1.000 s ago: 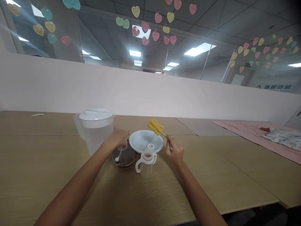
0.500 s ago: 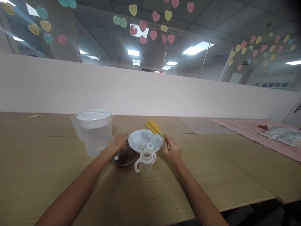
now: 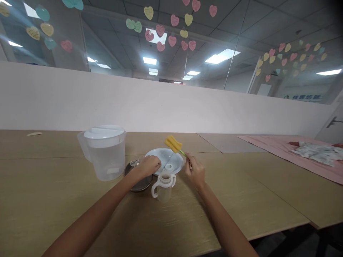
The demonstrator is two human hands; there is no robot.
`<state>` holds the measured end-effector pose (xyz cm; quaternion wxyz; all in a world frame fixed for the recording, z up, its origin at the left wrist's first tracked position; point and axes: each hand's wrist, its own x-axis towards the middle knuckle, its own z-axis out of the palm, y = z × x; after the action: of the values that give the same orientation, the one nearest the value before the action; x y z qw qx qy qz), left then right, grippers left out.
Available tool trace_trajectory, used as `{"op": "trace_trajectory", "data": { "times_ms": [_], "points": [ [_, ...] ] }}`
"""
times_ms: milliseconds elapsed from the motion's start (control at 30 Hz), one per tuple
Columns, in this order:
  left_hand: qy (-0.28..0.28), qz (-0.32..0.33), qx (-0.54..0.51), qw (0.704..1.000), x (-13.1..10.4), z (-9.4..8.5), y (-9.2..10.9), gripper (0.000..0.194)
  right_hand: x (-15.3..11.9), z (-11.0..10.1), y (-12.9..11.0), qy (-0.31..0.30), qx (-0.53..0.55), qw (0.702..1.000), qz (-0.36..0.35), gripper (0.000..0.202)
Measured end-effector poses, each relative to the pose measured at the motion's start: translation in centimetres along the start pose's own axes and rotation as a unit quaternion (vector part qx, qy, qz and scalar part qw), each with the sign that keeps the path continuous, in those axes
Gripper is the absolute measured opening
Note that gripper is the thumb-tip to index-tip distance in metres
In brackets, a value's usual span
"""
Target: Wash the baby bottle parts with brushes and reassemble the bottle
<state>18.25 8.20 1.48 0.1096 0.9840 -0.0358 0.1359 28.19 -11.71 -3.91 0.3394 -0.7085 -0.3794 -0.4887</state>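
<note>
My right hand is closed on the thin green handle of a brush with a yellow sponge head, held above the right side of a white bowl. My left hand has its fingers curled together at the bowl's left edge; what they hold, if anything, is too small to tell. Below it sits a dark round lid, partly hidden by the hand. A clear bottle with two white handles stands upright in front of the bowl. A small white piece shows just behind the bottle's mouth.
A translucent pitcher with a white lid stands left of the bowl. At the far right a pink cloth lies under a patterned fabric. Behind the wooden table rises a white wall; a flat pale piece lies far left.
My left hand has moved right, from over the dark lid to the bowl's left edge. The brush stays raised in my right hand. The view has shifted slightly.
</note>
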Motion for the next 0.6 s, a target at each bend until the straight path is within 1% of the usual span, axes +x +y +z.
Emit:
{"op": "trace_trajectory", "data": {
  "times_ms": [167,267,333,400,500,533,600],
  "points": [
    [0.026,-0.026,-0.057,0.998,0.2,0.6,-1.1,0.006,0.1,0.0,-0.1,0.002,-0.001,1.000,0.000,0.030],
    [0.048,-0.028,-0.105,0.993,0.4,0.6,-1.4,0.012,0.1,0.0,-0.1,-0.002,0.000,1.000,-0.004,0.030],
    [0.073,-0.029,-0.132,0.988,0.6,0.1,-1.7,0.017,0.1,-0.1,-0.1,0.003,0.006,1.000,-0.007,0.030],
    [0.116,-0.033,-0.193,0.974,0.8,-0.8,-1.9,0.023,0.0,-0.2,-0.1,0.010,0.018,1.000,-0.016,0.029],
    [0.180,-0.040,-0.311,0.932,0.5,-2.9,-1.4,0.035,-0.1,-0.2,-0.2,0.000,0.037,0.998,-0.044,0.029],
    [0.189,-0.037,-0.338,0.921,0.3,-3.7,-1.0,0.038,-0.1,-0.2,-0.2,-0.010,0.040,0.998,-0.052,0.029],
    [0.188,-0.019,-0.366,0.911,-0.3,-5.2,0.0,0.042,-0.2,-0.1,-0.3,-0.029,0.039,0.997,-0.059,0.032]
  ]
}}
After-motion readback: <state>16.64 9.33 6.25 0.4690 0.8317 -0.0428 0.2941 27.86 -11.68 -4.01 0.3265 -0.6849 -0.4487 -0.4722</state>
